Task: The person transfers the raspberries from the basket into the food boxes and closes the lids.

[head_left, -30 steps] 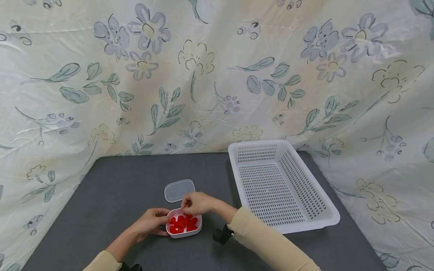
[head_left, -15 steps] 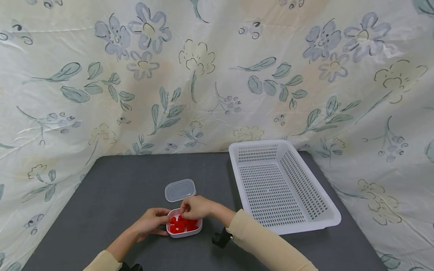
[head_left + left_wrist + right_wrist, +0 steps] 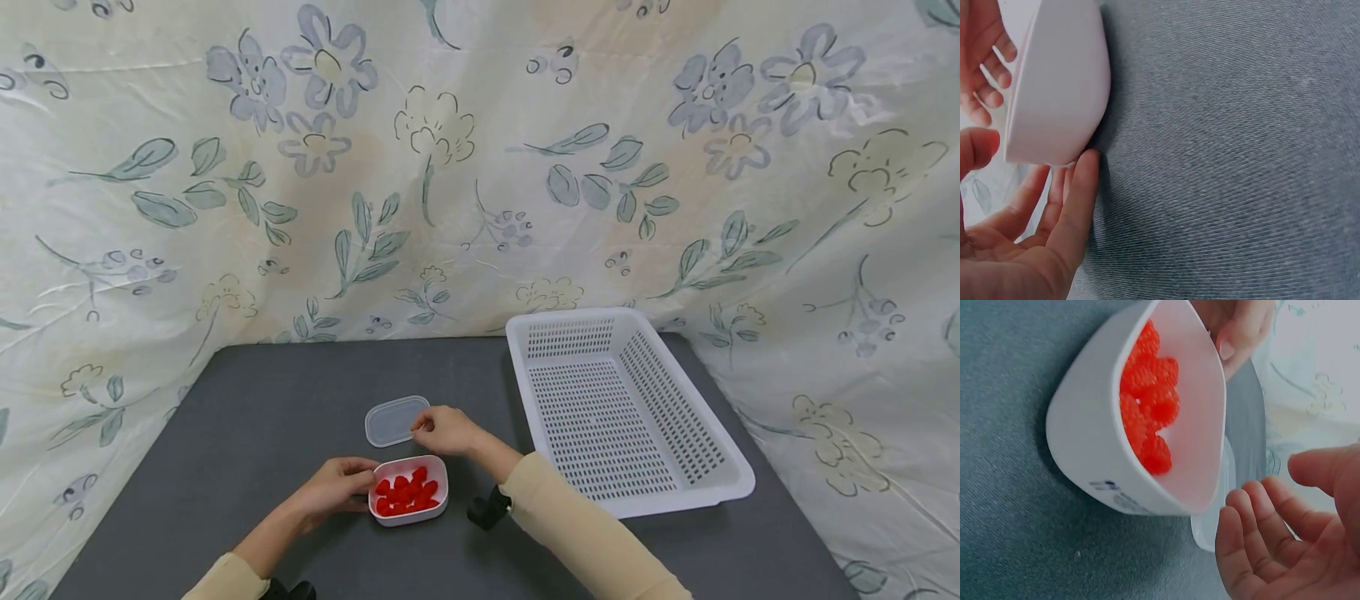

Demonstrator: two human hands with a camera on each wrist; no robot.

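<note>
Left hand [image 3: 333,486], fingers curled on the raspberry tub [image 3: 408,502]; right hand [image 3: 444,431], fingers loosely apart, beside the clear lid [image 3: 392,420] farther back.

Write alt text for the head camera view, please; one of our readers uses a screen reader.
A person's left hand holds a small white tub of red raspberries on a dark grey table, while the right hand reaches the clear lid lying just behind it. A white perforated basket sits to the right, before a floral cloth backdrop.
</note>
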